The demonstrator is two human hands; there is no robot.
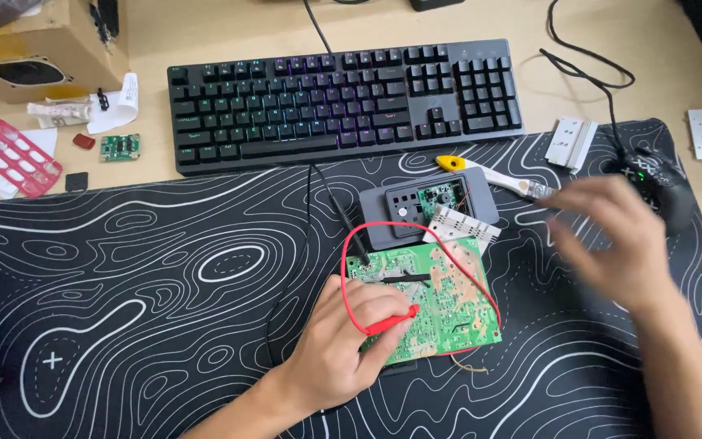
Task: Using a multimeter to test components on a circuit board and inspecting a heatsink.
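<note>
Far left, near the bench's (205, 24) left edge: a red plastic grid tray (15, 157) on white paper, and a small green circuit module (119, 147) just beside it toward the keyboard. Behind the mat's rear edge, a black full-size keyboard with dim purple backlight (343, 102).

On the black desk mat with white contour lines (148, 293), a little right of middle: a green printed circuit board, solder side up (440, 297), lying flat, its far edge touching a grey plastic housing with an open window (424, 213) and a white finned strip (465, 225). Left hand (339, 345) resting on the board's near-left corner, grip clamped on a red test probe (392, 321) with the tip pressed to the solder side; red lead looping round the board, a black probe (404, 278) lying across its upper part.

Probably light, stiff, brittle at the joints, with prickly solder points; best taken by the bare edges or corners, not across the traces, and likely to slide on the mat unless pinned.

Further right, a yellow-handled tool (489, 174) beyond the housing. Right hand (611, 240) blurred above the mat's right part, near a black mouse (656, 183); grip apart, holding nothing as far as can be told.
</note>
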